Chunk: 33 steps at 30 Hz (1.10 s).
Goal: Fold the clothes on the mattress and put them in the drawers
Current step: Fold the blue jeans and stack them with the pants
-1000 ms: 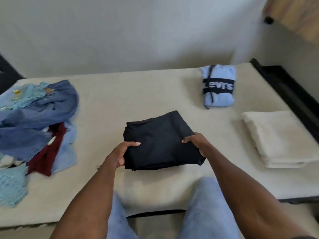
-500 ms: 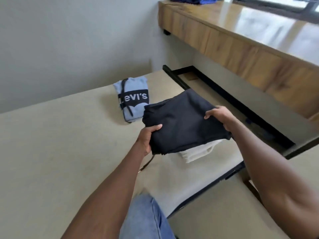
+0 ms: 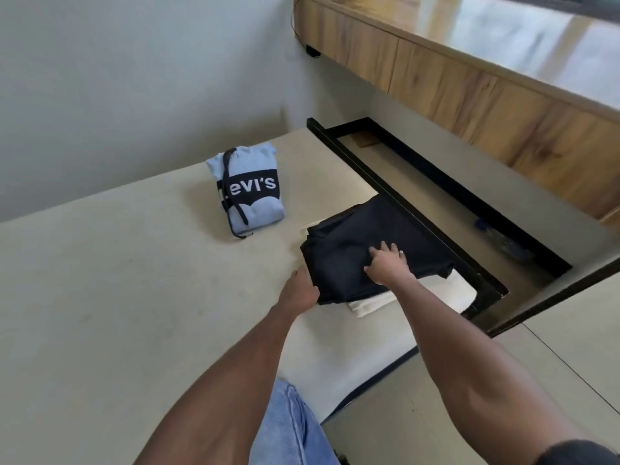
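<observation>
A folded black garment (image 3: 362, 243) lies on top of a folded white cloth (image 3: 446, 290) near the right edge of the beige mattress (image 3: 134, 297). My right hand (image 3: 387, 263) rests flat on the black garment with its fingers spread. My left hand (image 3: 300, 292) touches the garment's near-left edge, its fingers partly tucked at the edge. A folded light-blue hoodie (image 3: 246, 187) with a black Levi's logo lies farther back on the mattress.
A black bed frame (image 3: 419, 213) runs along the mattress's right side, with a floor gap beyond it. Wooden drawer fronts (image 3: 469, 92) under a glossy top line the wall at the right. My jeans-clad knee (image 3: 295, 427) is at the mattress's near edge.
Both hands lifted the black garment from the middle of the mattress, carried it to the right and set it down on the white cloth. My right hand now lies flat on top.
</observation>
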Available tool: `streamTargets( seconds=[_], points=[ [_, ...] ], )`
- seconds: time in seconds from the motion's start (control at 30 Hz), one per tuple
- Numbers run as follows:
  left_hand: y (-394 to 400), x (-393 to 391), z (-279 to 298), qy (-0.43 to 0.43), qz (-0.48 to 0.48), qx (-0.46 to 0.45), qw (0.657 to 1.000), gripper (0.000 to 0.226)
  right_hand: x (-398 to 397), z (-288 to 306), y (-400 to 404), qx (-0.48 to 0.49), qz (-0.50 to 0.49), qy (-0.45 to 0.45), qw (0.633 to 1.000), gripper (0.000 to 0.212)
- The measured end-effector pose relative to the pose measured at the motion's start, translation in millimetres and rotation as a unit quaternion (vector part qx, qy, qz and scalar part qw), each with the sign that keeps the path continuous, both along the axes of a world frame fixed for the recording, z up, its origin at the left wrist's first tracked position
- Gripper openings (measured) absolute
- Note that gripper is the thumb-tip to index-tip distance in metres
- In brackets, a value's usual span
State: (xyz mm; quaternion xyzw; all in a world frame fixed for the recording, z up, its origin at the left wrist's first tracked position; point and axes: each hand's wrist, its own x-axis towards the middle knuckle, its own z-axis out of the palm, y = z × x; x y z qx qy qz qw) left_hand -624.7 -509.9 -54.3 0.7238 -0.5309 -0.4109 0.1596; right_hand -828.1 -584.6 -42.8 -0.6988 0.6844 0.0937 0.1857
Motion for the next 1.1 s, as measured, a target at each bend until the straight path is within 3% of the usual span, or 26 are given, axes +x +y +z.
streamTargets(
  seconds=[0.1,0.17,0.27,0.43,0.53,0.73,0.87,1.03,1.1],
  points=[
    [17.4,30.8,15.8,-0.149,-0.063,-0.048,0.986,0.071,46.5,17.7,20.7,-0.132,0.062,-0.013,0.989,0.054],
    [35.2,59.1,26.3,-0.215,-0.077,-0.101,0.968,0.068,90.7,23.4,41.2,-0.168,0.102,-0.035,0.980,0.040],
    [66.0,111.9,36.6,-0.274,-0.049,-0.168,0.946,0.050,160.8,26.6,76.9,-0.159,0.146,-0.063,0.974,0.029],
    [145.8,228.2,47.4,-0.347,0.056,-0.168,0.921,0.021,279.1,23.4,144.1,-0.149,0.205,-0.134,0.958,0.012],
    [211.6,304.7,47.1,-0.357,0.144,-0.146,0.911,0.019,351.9,23.4,184.2,-0.122,0.233,-0.183,0.947,0.013],
    [344.0,440.0,31.9,-0.354,0.309,-0.110,0.876,0.018,493.0,27.5,263.9,-0.076,0.346,-0.175,0.919,0.010],
    [408.3,508.4,18.7,-0.339,0.423,-0.109,0.833,0.030,570.7,18.1,302.3,-0.089,0.427,-0.154,0.887,0.026],
    [446.6,581.4,16.7,-0.288,0.579,-0.065,0.760,0.023,635.2,7.8,327.1,-0.090,0.472,-0.167,0.861,0.032],
    [454.3,613.1,17.0,-0.298,0.579,-0.036,0.758,0.025,657.3,3.4,332.4,-0.094,0.492,-0.162,0.850,0.033]
  ],
)
